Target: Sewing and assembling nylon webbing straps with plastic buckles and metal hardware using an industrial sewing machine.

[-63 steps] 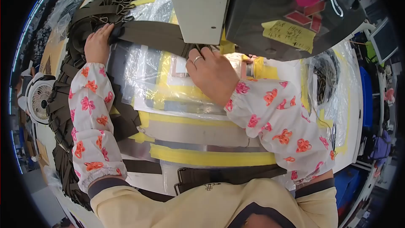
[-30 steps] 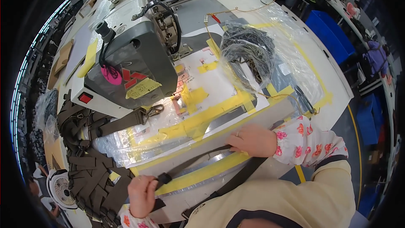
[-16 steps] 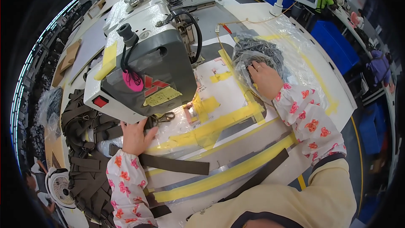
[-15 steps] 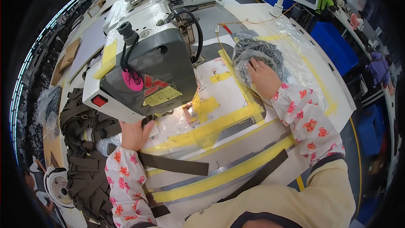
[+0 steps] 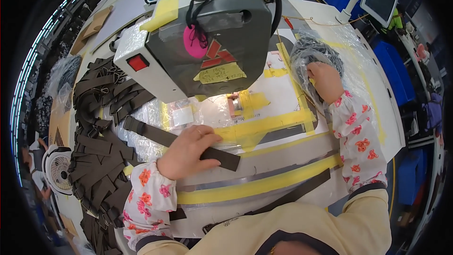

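While the left hand [image 5: 188, 151] is lying over a dark webbing strap [image 5: 225, 157], its thumb and forefinger are standing apart, with the strap showing between them and its cut end sticking out beyond. This strap is running slantwise across the taped, film-covered counter [image 5: 392, 134], its buckle [image 5: 130, 123] sitting at the far left end. Over to the right, the right hand [image 5: 326, 82] is touching a clear plastic bag [image 5: 302, 57] of dark contents; its fingers are curling down into it and hiding their tips, so I cannot tell whether they are grasping anything. Between the hands and farther back, a grey-and-white machine head [image 5: 212, 33] is standing over a lit spot. Dark straps are lying heaped in a pile [image 5: 101, 153] to the left, next to a white fan [image 5: 57, 170]. Another dark strap [image 5: 302, 190] is resting along the near side, partly hidden by the person's shirt.
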The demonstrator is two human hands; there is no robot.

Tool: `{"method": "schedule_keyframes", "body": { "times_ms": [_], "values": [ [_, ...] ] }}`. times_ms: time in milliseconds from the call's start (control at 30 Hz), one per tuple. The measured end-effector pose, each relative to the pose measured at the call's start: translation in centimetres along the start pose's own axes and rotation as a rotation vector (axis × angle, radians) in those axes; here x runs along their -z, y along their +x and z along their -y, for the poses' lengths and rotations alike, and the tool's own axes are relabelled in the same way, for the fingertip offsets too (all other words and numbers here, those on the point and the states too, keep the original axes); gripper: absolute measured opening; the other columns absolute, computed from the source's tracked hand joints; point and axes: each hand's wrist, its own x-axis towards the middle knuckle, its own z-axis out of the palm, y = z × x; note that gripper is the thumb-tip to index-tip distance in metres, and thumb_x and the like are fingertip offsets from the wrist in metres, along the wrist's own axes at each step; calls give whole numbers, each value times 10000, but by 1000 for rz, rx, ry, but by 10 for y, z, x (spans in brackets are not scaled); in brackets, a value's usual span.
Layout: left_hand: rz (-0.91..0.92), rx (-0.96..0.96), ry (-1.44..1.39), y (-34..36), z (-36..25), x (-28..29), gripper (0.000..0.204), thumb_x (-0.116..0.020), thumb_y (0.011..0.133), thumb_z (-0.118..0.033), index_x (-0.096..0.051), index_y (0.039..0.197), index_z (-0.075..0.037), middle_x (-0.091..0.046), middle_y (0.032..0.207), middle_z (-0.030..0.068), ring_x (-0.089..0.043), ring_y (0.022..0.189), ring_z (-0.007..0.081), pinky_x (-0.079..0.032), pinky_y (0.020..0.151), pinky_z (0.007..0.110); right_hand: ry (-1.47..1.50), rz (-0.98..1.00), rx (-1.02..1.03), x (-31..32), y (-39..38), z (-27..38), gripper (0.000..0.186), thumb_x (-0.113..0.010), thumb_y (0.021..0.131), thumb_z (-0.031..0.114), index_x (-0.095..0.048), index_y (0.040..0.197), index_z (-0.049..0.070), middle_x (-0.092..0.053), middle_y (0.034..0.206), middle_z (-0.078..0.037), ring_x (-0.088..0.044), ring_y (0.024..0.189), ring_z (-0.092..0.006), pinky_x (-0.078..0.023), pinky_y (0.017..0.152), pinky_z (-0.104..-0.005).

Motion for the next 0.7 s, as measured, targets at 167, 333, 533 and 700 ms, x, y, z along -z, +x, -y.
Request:
{"method": "schedule_keyframes", "body": {
  "times_ms": [167,333,533,700],
  "values": [
    [103,65,65,10,-7,-6,280,-708,686,-153,-585,913,-44,-573,904,97,-578,817,269,-452,668,392,358,-76,-89,37,-7,34,73,-580,741,-2,-515,764,23,-578,678,-176,-580,669,-348,-435,577,-415],
    [-136,-15,-113,45,-10,0,158,-665,758,-137,-604,855,-27,-569,693,114,-577,638,265,-445,591,349,191,6,-117,32,-5,29,103,-558,723,-35,-485,784,5,-570,681,-178,-564,661,-376,-433,566,-402],
    [-188,252,-408,48,-4,-26,155,-637,804,-141,-619,779,11,-550,570,85,-494,491,126,-391,485,268,409,124,-195,42,-10,-5,121,-616,713,7,-524,792,15,-592,703,-175,-595,704,-353,-461,617,-404],
    [-221,283,-550,50,10,-33,174,-632,796,-138,-603,755,28,-535,540,30,-444,509,52,-370,469,250,469,132,-184,42,-16,-21,158,-646,737,0,-508,815,-6,-590,673,-130,-610,654,-215,-470,611,-309]
  ]
}}
